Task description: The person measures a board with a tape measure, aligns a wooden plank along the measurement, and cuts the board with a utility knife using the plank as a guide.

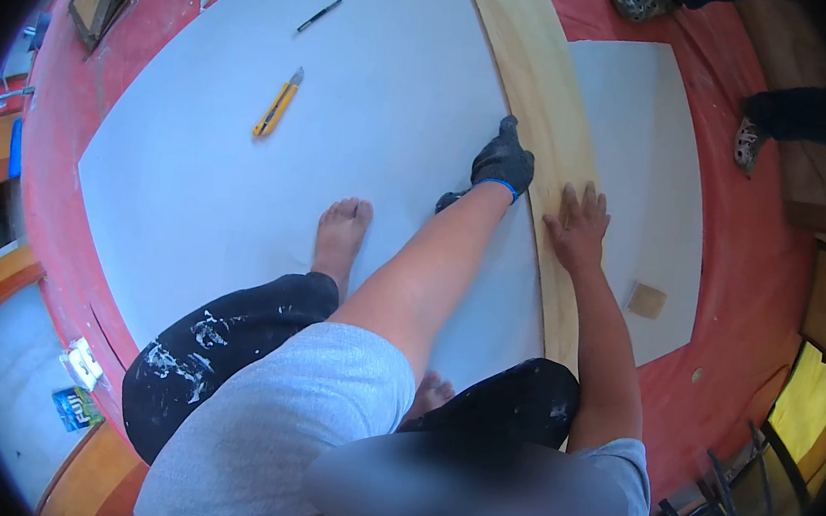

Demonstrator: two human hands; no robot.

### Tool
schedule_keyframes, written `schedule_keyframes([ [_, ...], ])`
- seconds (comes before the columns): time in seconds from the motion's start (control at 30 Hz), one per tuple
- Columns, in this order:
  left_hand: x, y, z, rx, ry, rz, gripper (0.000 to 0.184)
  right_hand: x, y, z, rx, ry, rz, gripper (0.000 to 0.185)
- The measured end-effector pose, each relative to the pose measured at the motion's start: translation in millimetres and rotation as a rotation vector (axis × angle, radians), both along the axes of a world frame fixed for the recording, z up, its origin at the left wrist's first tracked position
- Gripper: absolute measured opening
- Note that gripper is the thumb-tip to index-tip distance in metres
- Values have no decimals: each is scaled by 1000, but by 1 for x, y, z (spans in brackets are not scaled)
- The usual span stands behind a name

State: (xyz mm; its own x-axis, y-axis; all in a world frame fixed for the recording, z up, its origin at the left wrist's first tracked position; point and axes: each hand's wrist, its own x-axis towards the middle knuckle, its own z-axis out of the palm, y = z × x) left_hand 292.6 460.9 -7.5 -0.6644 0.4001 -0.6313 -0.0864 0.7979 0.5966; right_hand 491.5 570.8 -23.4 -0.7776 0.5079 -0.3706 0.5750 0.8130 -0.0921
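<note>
Underfoot, white sheet [182,208] over red floor [749,287]; wooden plank [550,93] lying on top.

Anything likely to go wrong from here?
The plank might pivot: the bare right hand rests on it in one spot, while the gloved left hand is at its edge. The yellow knife lies loose on the white sheet; a bare foot might step on it or kick it.

Tan board [543,83], white sheet [183,189], dark grey glove [504,158], yellow knife [275,110], red floor covering [744,287]
</note>
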Motion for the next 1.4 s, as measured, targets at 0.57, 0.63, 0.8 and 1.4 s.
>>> schedule_keyframes([
  [0.57,-146,-108,3,281,671,-707,66,27,1,-34,94,318,66,73],
  [0.63,-69,-97,36,297,308,-1232,59,24,3,-35,82,302,54,72],
  [0.8,-7,-138,2,207,551,-1208,44,26,1,-33,87,314,66,70],
  [1.4,-368,-206,-23,-648,645,22,45,28,1,-36,104,360,95,68],
])
